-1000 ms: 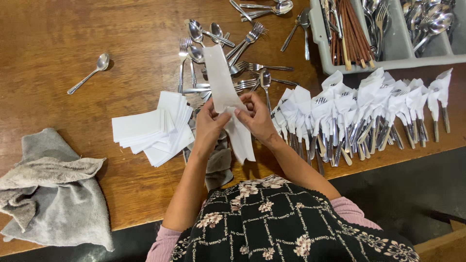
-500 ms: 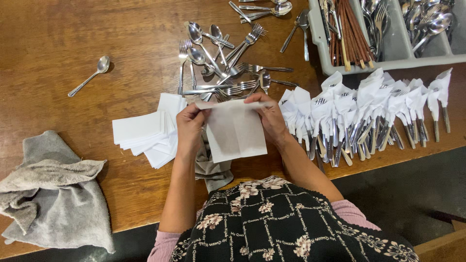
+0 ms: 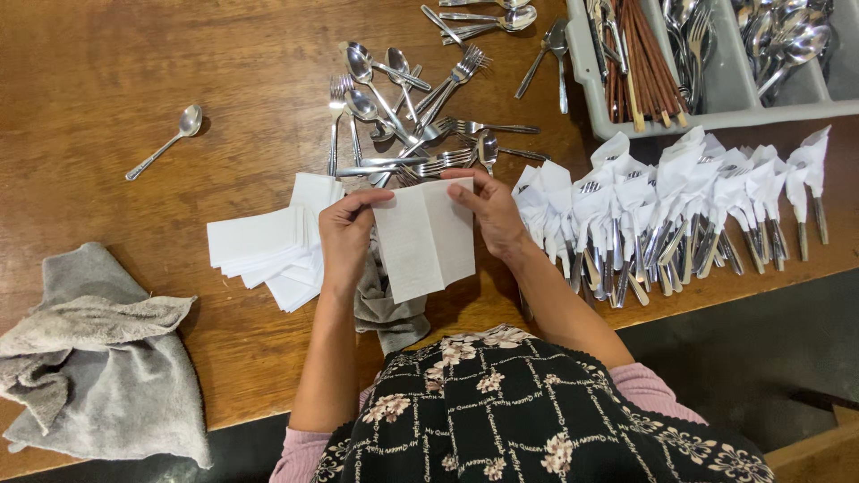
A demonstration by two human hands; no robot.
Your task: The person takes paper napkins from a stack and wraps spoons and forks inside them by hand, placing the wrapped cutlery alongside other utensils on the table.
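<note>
Over our wooden desk (image 3: 134,72), we are pinching a napkin (image 3: 425,234) by its top corners, left hand (image 3: 344,237) and right hand (image 3: 490,213) both closed on it, forks (image 3: 420,116) just beyond.

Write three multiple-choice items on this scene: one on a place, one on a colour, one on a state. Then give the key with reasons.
1. Where does the lone spoon lie?
A. on the table, left of the cutlery pile
B. in the grey tray
C. on the grey cloth

2. What colour is the napkin in the hands?
A. red
B. white
C. black

3. How is the napkin held?
A. crumpled in one fist
B. lying flat, untouched
C. pinched at its top corners by the left hand and right hand

Key: 1 A, the spoon lies alone on bare wood, left of the cutlery pile. 2 B, the paper is plainly white. 3 C, each hand grips one upper corner and the creased sheet hangs open between them.
</note>
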